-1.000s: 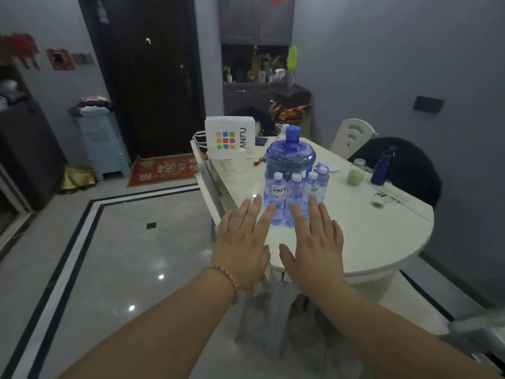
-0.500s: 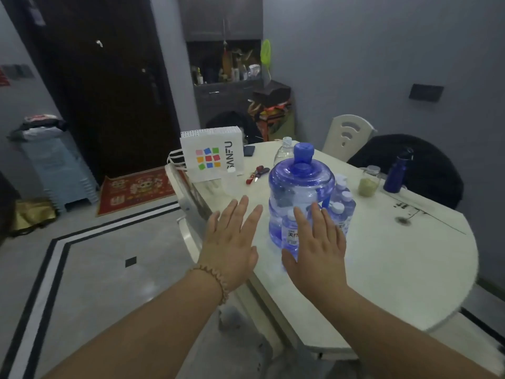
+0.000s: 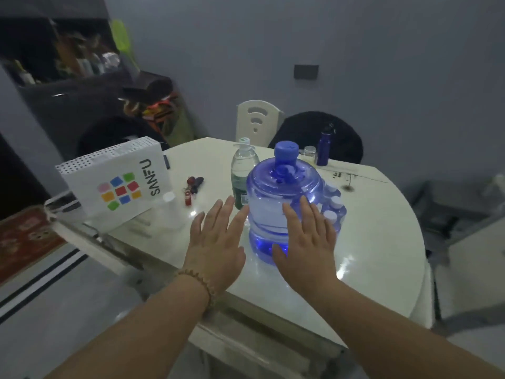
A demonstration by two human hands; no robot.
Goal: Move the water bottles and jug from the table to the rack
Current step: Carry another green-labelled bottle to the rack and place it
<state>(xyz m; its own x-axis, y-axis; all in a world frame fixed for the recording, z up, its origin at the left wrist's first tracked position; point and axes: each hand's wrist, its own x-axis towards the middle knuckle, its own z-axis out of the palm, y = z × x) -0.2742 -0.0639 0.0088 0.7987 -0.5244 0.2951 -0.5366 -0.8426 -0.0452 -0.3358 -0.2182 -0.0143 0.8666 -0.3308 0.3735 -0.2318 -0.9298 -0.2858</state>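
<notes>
A blue water jug [image 3: 284, 203] with a blue cap is seen upright near the middle of the white table [image 3: 382, 242]. A cluster of small water bottles [image 3: 332, 205] with white caps is packed against its side at 3 o'clock, partly hidden by it. A taller clear bottle [image 3: 243, 173] with a green label stands just beside the jug at 10 o'clock.

The right hand [image 3: 306, 242] is held flat, palm down, fingers spread wide, in front of the jug's lower half; contact cannot be told. The left hand [image 3: 216, 242] is spread equally wide at the jug's 8 o'clock, gripping nothing, with a beaded bracelet [image 3: 196, 283] on the wrist.

At 9 o'clock lie keys [image 3: 192, 184], and beyond them a white box [image 3: 114, 176] with coloured squares is seen. At 1 o'clock a dark blue flask [image 3: 325, 146] and a small jar [image 3: 310, 153] are placed.
</notes>
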